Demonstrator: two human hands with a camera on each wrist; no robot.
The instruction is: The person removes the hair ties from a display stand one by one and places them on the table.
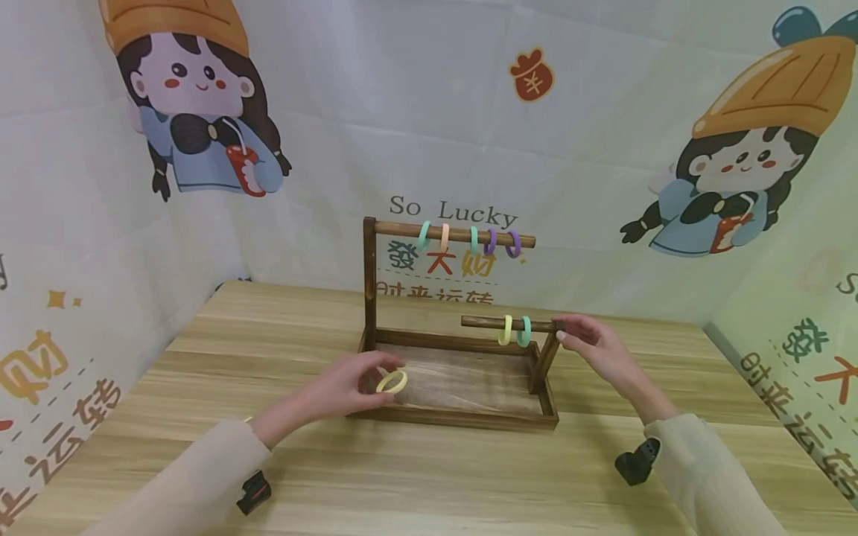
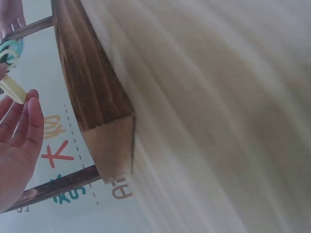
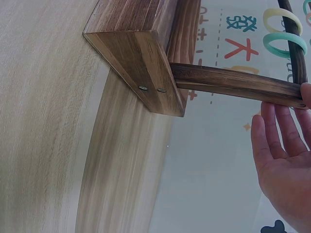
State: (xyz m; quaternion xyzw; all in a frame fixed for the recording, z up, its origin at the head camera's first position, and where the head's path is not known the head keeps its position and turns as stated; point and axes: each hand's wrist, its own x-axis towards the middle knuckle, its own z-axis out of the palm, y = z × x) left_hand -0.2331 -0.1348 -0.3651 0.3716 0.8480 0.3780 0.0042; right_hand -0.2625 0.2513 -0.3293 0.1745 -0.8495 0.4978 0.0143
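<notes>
My left hand (image 1: 342, 383) pinches a pale yellow ring (image 2: 13, 90) between thumb and fingers, above the left end of a brown wooden rack's tray base (image 1: 462, 421). At the right, my right hand (image 1: 599, 348) holds the top of the rack's short post (image 1: 545, 365), thumb on the near side, other fingers extended in the right wrist view. From this post a low bar (image 1: 477, 322) runs left, carrying a yellow ring (image 1: 505, 330) and a teal ring (image 3: 284, 44). Teal, peach (image 1: 445, 237) and purple rings (image 1: 514, 244) hang on the higher bar (image 1: 402, 228).
The rack's tall post (image 1: 370, 283) rises at the tray's left end. Under it lies a wood-grain table (image 1: 429, 476). A printed cloth (image 1: 322, 149) hangs behind and at both sides. Black devices (image 1: 255, 493) show by both wrists.
</notes>
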